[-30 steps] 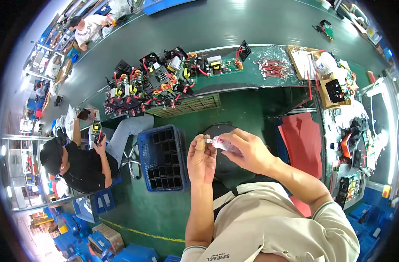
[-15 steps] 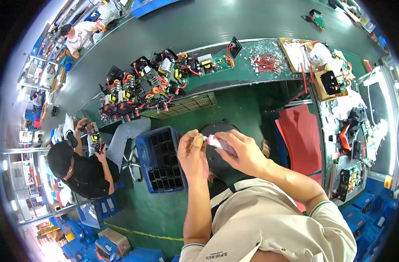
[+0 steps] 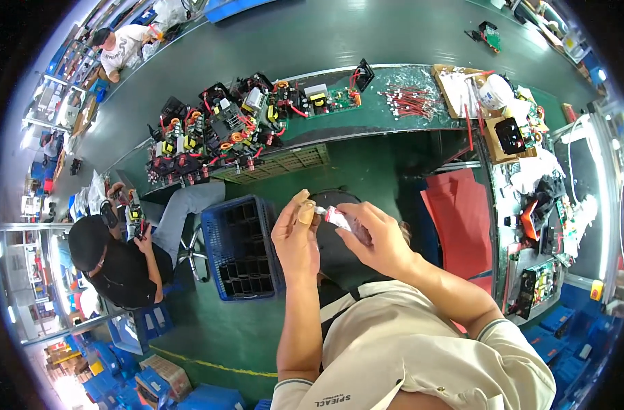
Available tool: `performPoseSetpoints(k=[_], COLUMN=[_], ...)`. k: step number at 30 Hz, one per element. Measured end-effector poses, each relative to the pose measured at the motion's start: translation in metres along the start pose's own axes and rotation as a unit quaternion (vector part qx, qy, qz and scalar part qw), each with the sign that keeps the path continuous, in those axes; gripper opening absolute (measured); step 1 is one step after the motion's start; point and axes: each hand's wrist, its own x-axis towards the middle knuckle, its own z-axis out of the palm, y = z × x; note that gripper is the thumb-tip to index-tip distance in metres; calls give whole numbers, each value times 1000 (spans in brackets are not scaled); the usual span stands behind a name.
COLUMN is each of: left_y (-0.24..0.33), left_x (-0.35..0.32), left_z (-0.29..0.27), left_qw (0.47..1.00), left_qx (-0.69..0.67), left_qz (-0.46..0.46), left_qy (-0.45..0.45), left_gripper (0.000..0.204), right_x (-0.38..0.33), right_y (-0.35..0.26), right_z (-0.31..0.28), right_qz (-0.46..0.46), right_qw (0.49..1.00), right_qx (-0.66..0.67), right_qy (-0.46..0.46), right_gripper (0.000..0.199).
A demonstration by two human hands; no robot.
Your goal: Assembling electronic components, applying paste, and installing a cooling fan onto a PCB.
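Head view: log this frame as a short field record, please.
left hand: at the tube's nozzle end, fingertips pinched there
right hand: grip around the tube body
tube: small, white and pink, held level between both hands
crate: blue, divided, on the floor left of the hands
bench: green, circuit boards on it

Small tube: white body with a red band. Crate: blue plastic, dark compartments. Floor: green, with a yellow line. Workbench: dark green surface. Circuit boards: black parts, orange and yellow coils, red wires. Mats: red. Wearer's shirt: beige, dark-striped cuffs. Seated person's shirt: black.
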Motion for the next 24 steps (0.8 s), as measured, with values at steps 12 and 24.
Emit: performPoseSetpoints(k=[12, 24], left_y=[21, 16], left_x=[1, 4], left_z=[0, 13], left_qw=[998, 995], left_qx=[27, 82], left_qz=[-28, -17], left_qy=[-55, -51], left_gripper=[34, 25], right_x=[4, 2], right_y=[3, 9], right_z=[2, -4], right_qz=[328, 332], right_qw=[853, 848], right_qx=[379, 387], right_qy=[-146, -145], right_gripper=[31, 34])
